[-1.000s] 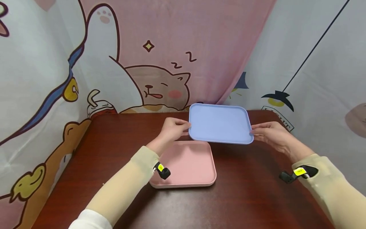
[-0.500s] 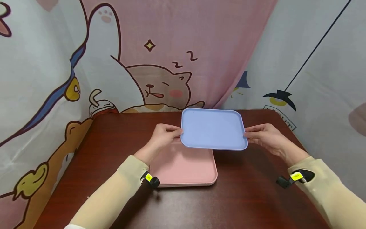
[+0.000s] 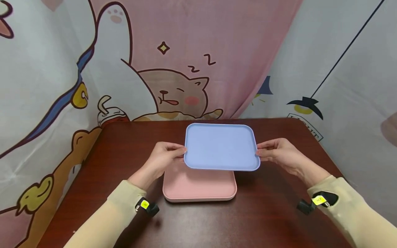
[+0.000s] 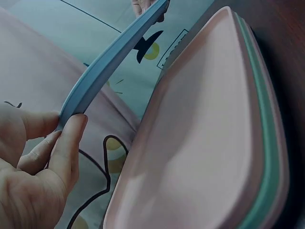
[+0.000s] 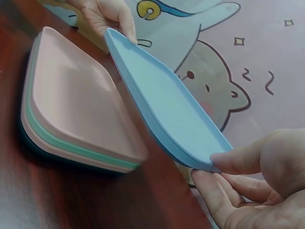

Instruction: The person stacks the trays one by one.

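Observation:
A light blue rectangular tray (image 3: 221,147) with a low rim is held in the air, its far part over the table. My left hand (image 3: 162,156) pinches its left short side between thumb and fingers; my right hand (image 3: 280,155) pinches the right short side the same way. Below and slightly nearer me lies a pink tray (image 3: 200,187), partly covered by the blue one in the head view. In the right wrist view the pink tray (image 5: 76,86) tops a stack, with a green tray (image 5: 62,138) under it and another pink one beneath. A gap shows between blue tray and stack.
The stack stands on a dark reddish-brown table (image 3: 248,220). Behind the table hangs a curtain (image 3: 242,51) printed with cartoon animals, reaching the back edge. Each wrist wears a small black camera, such as the left one (image 3: 150,209).
Both hands have carried the blue tray to the left and toward me, so it now covers more of the pink tray. The stack has stayed in place.

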Tool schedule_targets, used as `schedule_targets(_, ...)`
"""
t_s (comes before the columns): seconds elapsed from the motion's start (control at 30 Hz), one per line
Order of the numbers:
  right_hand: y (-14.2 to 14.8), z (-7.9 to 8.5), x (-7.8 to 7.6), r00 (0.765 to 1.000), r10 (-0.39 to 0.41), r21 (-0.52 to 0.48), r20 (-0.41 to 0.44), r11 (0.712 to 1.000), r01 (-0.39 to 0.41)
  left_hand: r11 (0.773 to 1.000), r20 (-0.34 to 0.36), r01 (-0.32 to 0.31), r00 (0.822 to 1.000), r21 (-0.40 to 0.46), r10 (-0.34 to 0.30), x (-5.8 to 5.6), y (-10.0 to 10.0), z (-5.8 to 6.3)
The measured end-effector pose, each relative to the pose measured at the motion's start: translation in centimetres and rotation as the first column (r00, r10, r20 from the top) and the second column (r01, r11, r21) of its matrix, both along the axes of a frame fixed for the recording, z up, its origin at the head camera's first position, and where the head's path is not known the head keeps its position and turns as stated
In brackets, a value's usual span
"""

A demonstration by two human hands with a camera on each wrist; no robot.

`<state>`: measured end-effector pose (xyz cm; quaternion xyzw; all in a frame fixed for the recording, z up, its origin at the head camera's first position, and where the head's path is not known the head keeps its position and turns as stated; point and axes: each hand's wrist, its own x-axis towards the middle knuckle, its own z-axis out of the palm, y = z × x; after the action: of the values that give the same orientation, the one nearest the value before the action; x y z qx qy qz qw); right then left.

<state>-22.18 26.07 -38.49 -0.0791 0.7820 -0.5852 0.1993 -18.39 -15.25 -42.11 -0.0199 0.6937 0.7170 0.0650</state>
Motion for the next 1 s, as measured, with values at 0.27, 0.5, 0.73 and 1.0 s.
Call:
schedule_targets(0.27,-1.9,-0.4,0.9,0.999,0.037,-0.069,0.028,0.997,-0.035,1.000,0.036,-0.011,0.999,-0.019,0.012,1.6,-2.1,-0.2)
schedule_targets(0.5,-3.0,-1.2,1.4,0.998,0.058,-0.084,0.038,0.995,-0.055,1.000,0.045,0.014,0.999,-0.013,-0.013,2.9,-3.5,-0.8)
schedule_targets(0.73,-3.8,-2.1,2.0,0.997,0.063,-0.096,0.034,0.994,-0.059,0.998,0.068,0.043,0.997,-0.048,-0.039,3.8,-4.4,-1.3)
schedule_targets(1.0,-4.4,-3.4,2.5,0.998,0.053,-0.083,0.038,0.995,-0.050,0.993,0.078,0.100,0.992,-0.064,-0.095,4.3,-5.4,-1.9)
